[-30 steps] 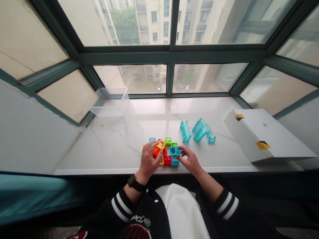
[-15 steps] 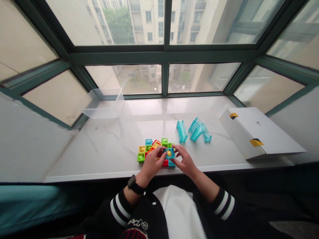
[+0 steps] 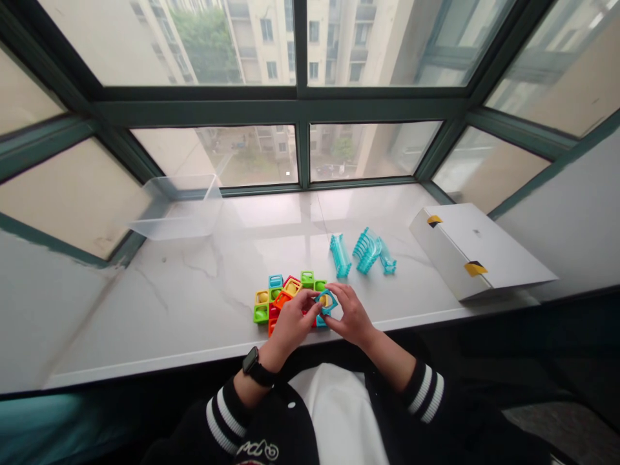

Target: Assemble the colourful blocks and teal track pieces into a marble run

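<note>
Between my two hands is a blue toy block (image 3: 326, 301) with a yellow centre, held a little above a cluster of colourful blocks. My left hand (image 3: 294, 318) pinches its left side with thumb and fingertips. On its other side, the fingers and thumb of my right hand (image 3: 352, 315) close on the same block. Below and to the left lie several blocks, among them a green block (image 3: 261, 314), a yellow block (image 3: 262, 297) and an orange block (image 3: 281, 299). My hands hide part of this cluster.
Clear turquoise track pieces (image 3: 367, 250) lie behind my right hand on the white marble sill (image 3: 208, 310). A transparent plastic bin (image 3: 177, 228) stands at the back left. To the right is a white box (image 3: 489, 252) with yellow-black tabs. Windows enclose the back.
The blue block has turned between my fingers and now sits cornerwise. Both hands stay on it. The whole view has shifted and tilted slightly, so the scene appears further left.
</note>
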`<state>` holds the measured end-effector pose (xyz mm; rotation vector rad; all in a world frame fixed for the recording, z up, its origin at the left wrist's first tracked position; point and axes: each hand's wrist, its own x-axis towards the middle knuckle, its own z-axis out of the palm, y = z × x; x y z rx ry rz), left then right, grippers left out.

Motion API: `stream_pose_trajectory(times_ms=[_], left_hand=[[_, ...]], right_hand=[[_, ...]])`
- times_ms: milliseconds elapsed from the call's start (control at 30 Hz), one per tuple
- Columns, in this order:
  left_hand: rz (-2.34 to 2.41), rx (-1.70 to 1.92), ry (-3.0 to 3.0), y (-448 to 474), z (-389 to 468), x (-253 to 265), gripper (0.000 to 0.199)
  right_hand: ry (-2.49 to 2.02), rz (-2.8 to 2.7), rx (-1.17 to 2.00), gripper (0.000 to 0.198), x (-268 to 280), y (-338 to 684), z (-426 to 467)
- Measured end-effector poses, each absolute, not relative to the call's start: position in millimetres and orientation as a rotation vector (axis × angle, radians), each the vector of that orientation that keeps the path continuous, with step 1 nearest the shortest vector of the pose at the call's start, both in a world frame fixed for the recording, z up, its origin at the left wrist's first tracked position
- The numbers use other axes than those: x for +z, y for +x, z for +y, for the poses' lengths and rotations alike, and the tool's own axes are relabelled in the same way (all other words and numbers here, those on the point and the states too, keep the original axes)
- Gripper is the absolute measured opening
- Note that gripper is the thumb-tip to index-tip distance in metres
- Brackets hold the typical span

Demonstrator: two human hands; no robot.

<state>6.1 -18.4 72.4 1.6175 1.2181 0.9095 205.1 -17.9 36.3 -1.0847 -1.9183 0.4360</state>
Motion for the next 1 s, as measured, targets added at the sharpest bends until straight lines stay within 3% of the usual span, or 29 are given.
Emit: stream_pose_trajectory(times_ms=[133,500,1000], left_hand=[[1.148,0.977,1.682,-3.2,-17.3,79.7,0.035],[1.537,1.148,1.723,-68.5,-10.6,67.9,0.032],[1.601,1.146,1.654,-83.4,-16.2,50.6,0.034]], right_hand=[[-1.13,-1.873,0.4,0.064,30.3,228.7,-13.1],[-1.587,-1.633,0.351,0.061,-22.4,335.9,-3.6],[-1.746,-1.711,0.179,0.062,-65.2,349.0,14.0]])
